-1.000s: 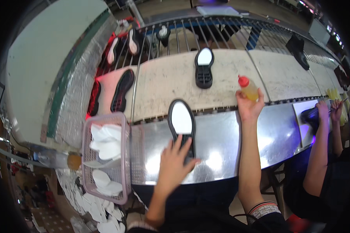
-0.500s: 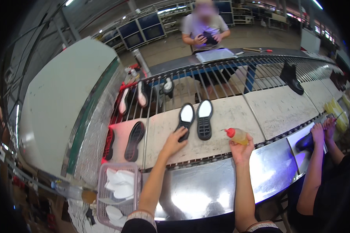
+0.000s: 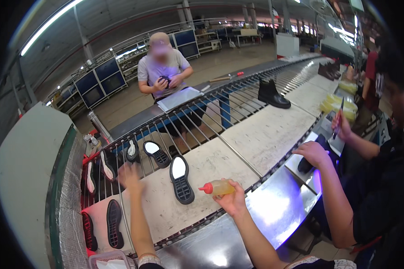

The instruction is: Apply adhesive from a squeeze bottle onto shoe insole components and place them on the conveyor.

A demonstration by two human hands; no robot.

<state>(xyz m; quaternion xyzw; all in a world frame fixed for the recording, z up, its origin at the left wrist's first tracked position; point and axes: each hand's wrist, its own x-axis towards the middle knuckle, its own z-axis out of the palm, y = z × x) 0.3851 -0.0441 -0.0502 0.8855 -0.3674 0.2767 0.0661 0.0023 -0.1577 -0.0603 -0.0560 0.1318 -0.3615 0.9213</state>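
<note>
My right hand is wrapped round a squeeze bottle with a red nozzle cap and yellowish liquid, held level over the conveyor's near edge. Left of its nozzle, a black shoe sole with a white heel pad lies on the pale board. Farther off, a second black sole with a white pad lies slantwise by the metal rods. My left hand, smeared by motion, hovers left of these soles; its fingers cannot be made out. Beside it are a sole with a white piece and a pink-and-white sole.
Two more dark soles, one black and one red-lit, lie near left, above a pink basket. A black boot stands farther along. At right, a co-worker's hands handle a dark shoe; another person sits across the conveyor.
The view has swung right. My left hand has let go of the left padded sole, which now lies farther off by the rods. The bottle remains in my right hand.
</note>
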